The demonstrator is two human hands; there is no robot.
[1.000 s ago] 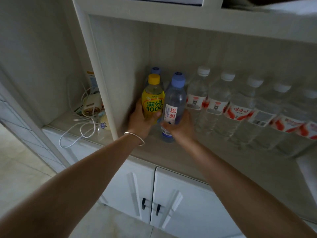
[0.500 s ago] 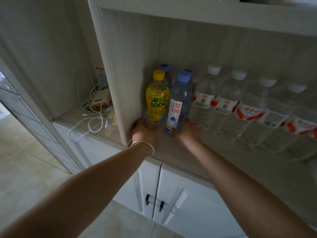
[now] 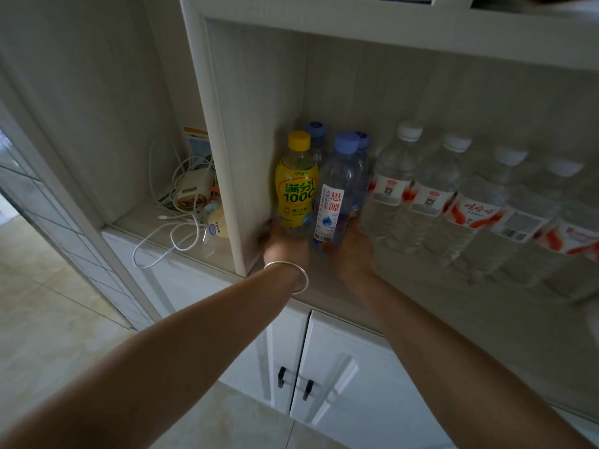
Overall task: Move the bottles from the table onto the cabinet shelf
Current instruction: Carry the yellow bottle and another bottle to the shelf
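Note:
A yellow drink bottle [image 3: 295, 186] with a yellow cap stands upright on the cabinet shelf [image 3: 421, 299], close to the left side wall. My left hand [image 3: 282, 249], with a silver bangle on the wrist, holds it round the base. Right beside it stands a clear water bottle [image 3: 337, 192] with a blue cap and a white label. My right hand [image 3: 353, 251] grips its base. Two more blue-capped bottles [image 3: 317, 131] stand behind these two, mostly hidden.
A row of several white-capped water bottles [image 3: 431, 196] with red labels fills the shelf to the right. Left of the cabinet's side panel [image 3: 227, 176], chargers and white cables [image 3: 191, 189] lie in a heap. White cupboard doors [image 3: 340, 384] are below.
Both hands slid down from the middle of their bottles to the bases. The two bottles now stand a little deeper on the shelf.

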